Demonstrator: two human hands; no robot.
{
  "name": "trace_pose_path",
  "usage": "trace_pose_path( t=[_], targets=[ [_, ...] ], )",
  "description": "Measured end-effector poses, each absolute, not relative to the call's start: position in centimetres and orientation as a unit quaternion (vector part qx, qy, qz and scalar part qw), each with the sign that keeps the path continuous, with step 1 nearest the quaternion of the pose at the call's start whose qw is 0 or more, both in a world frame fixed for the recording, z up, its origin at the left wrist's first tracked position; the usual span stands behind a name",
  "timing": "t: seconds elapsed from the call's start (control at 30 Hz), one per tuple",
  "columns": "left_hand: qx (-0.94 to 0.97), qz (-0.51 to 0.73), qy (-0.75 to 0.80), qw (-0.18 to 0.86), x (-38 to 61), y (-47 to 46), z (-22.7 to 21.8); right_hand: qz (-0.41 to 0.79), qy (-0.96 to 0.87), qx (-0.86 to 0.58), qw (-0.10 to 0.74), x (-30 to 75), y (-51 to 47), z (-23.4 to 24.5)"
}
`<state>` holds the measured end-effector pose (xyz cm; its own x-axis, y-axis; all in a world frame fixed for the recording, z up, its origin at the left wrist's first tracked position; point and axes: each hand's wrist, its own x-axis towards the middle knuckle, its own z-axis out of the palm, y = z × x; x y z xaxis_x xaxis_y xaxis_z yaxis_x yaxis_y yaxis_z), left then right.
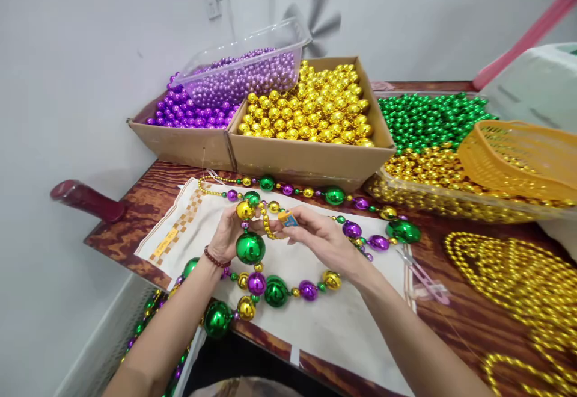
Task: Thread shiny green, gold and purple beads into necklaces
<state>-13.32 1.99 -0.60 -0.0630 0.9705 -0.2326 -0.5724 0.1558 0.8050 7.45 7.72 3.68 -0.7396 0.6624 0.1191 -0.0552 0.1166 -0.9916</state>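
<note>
My left hand (225, 234), with a dark bead bracelet at its wrist, is closed on a bead necklace (250, 248) of green, gold and purple balls. Small gold beads of this strand loop between both hands. In my right hand (320, 237), thumb and fingers pinch a small yellow lighter (287, 219) with a blue label, close to the gold beads. More of the beaded strand (276, 290) lies on the white cloth (315, 331) below my hands and curves behind them. Some left fingers are hidden behind the beads.
Cardboard boxes (311, 159) hold purple and gold beads, with a clear tub (243, 42) on top. At right are green beads (433, 117), an orange basket (518, 156) and gold bead strands (518, 283). Pink-handled scissors (424, 276) lie by the cloth's right edge.
</note>
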Motion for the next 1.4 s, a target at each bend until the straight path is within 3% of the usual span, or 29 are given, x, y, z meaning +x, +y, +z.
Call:
trace_pose_path(
  t=[0.17,0.3,0.57,0.77,1.07,1.27,1.4],
  targets=[
    [0.209,0.592,0.355,0.693,-13.8,2.3,-1.3,0.568,-0.715,-0.258,0.316,7.3,9.0,3.8],
    [0.16,0.592,0.323,0.72,-13.7,2.6,-1.4,0.545,-0.745,-0.259,0.284,6.2,9.7,3.6],
    [0.06,0.596,0.31,0.738,-13.7,3.1,-1.2,0.593,-0.699,-0.287,0.278,3.7,10.7,1.9],
    [0.08,0.603,0.313,0.729,-14.1,3.0,-1.6,0.623,-0.648,-0.299,0.32,3.9,10.5,1.4],
    [0.12,0.601,0.327,0.72,-13.4,2.8,-0.7,0.581,-0.734,-0.269,0.227,5.9,12.3,1.6],
    [0.142,0.611,0.331,0.705,-13.4,2.6,-0.9,0.462,-0.796,-0.322,0.224,5.5,12.5,2.3],
    [0.146,0.607,0.332,0.707,-13.5,2.6,-1.2,0.356,-0.831,-0.39,0.174,4.7,12.4,2.8]
  ],
)
